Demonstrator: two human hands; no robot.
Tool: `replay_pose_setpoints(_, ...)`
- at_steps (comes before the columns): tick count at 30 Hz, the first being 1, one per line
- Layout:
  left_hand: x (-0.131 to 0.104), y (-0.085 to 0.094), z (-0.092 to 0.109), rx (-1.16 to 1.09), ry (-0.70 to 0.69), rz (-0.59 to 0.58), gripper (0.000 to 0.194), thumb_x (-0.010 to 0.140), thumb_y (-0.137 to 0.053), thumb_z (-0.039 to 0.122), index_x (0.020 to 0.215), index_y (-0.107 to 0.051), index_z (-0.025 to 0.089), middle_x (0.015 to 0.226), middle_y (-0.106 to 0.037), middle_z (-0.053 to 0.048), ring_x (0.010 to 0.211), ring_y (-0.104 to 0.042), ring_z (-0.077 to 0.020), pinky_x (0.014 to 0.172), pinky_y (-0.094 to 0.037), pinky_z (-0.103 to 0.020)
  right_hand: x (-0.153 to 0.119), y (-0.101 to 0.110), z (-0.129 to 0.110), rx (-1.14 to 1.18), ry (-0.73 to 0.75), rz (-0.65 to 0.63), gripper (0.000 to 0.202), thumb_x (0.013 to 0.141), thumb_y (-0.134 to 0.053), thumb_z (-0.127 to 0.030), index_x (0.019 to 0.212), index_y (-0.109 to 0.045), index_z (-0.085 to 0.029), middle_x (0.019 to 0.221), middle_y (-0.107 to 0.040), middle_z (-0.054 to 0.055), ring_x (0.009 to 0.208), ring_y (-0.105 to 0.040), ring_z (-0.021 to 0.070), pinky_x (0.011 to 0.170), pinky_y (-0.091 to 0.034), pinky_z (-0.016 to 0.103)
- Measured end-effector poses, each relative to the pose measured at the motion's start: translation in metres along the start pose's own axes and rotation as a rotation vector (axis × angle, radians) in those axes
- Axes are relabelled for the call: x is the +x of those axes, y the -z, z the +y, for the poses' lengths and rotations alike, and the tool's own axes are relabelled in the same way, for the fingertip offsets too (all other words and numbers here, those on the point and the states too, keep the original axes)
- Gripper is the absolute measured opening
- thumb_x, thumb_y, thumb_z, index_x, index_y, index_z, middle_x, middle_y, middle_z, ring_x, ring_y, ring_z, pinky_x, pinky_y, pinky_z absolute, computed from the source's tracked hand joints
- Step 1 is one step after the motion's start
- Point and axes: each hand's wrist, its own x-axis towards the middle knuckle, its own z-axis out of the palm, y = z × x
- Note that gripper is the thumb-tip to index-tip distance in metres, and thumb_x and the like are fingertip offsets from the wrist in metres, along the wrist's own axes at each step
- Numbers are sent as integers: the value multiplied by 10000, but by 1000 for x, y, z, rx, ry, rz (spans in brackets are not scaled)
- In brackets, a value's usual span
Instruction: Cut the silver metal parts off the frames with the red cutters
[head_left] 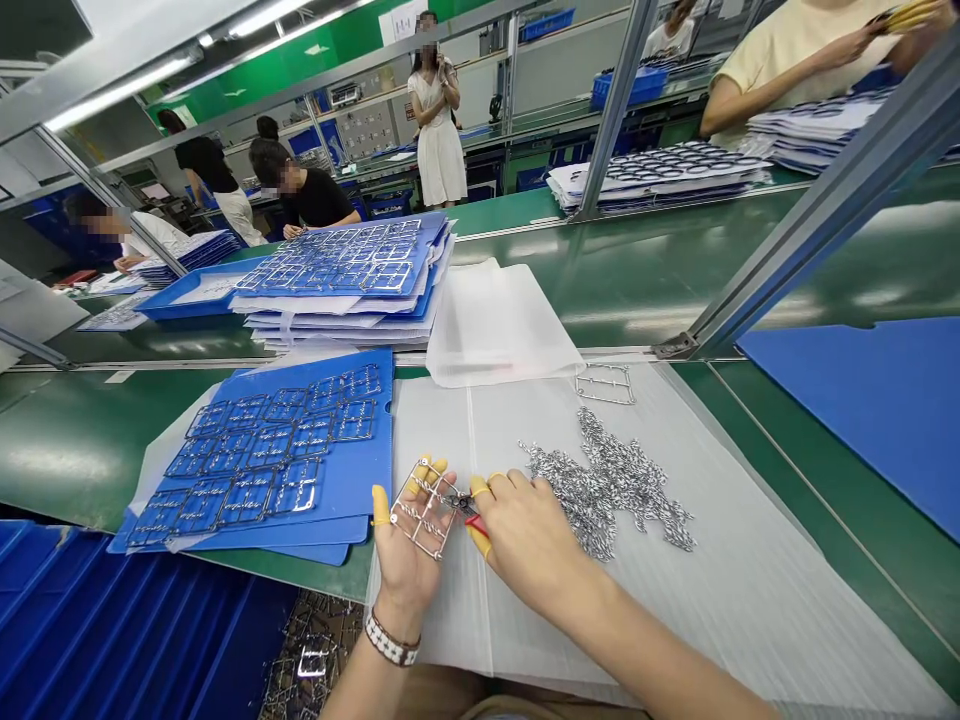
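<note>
My left hand (411, 550), with yellow finger covers, holds a shiny metallic frame of small parts (424, 508) over the foam-like white sheet. In my right hand (529, 525) is a pair of red-handled nippers (474, 522), fingers wrapped round the grips. The jaws of the nippers meet the right side of the frame; whether they are cutting cannot be made out. To the right of my hands, a heap of small silvery pieces (600, 475) lies on the white sheet (720, 610). Another metallic frame (604, 384) rests behind the heap.
Several frames lie in rows on a blue board (352, 460) at left. Behind it rises a stack of loaded blue sheets (330, 270). Discarded frames fill a bin (311, 650) below the bench. A metal post (810, 190) slants at right. Several people work or stand beyond.
</note>
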Motion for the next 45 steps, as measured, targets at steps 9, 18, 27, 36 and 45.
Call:
replay_pose_setpoints(9, -2, -5, -4, 34, -7, 13, 599, 873, -348, 592, 1159, -637, 152, 1227, -617, -143, 1125, -564, -289, 817, -492, -371, 5, -7, -1, -3, 0, 5, 203, 840, -559, -298, 983, -588, -157, 888, -625, 97, 867, -552, 260, 712, -333, 367)
replay_pose_setpoints(18, -1, -3, -9, 82, -45, 33, 613, 852, -378, 613, 1162, -634, 151, 1216, -617, -155, 1151, -543, -290, 733, -504, -325, 4, -8, -2, -12, 10, 25, 155, 837, -542, -239, 951, -604, -154, 858, -622, 96, 837, -560, 269, 693, -366, 378)
replay_pose_setpoints(27, -7, -5, -11, 243, -155, -8, 626, 856, -347, 623, 1193, -616, 168, 1232, -608, -149, 1149, -543, -301, 862, -470, -385, 1, -7, 9, 113, -23, 21, 147, 804, -571, -227, 928, -613, -162, 889, -642, 102, 863, -583, 264, 721, -400, 364)
replay_pose_setpoints(36, -11, -2, -8, 1147, -690, -464, 643, 632, -771, 278, 1245, -587, 218, 1271, -579, -151, 1258, -407, -376, 1090, -177, -526, 21, -24, 21, 1475, -337, 38, 294, 733, -591, -468, 789, -483, -200, 618, -461, -71, 504, -399, 85, 487, -322, 228)
replay_pose_setpoints(45, -3, -3, 1, 643, -460, -8, 648, 703, -717, 409, 1304, -495, 308, 1497, -313, -68, 1358, -281, -314, 1089, -234, -463, 25, -41, 10, 1109, -86, 302, 190, 806, -511, -250, 987, -518, -195, 864, -623, 36, 770, -590, 167, 727, -479, 325)
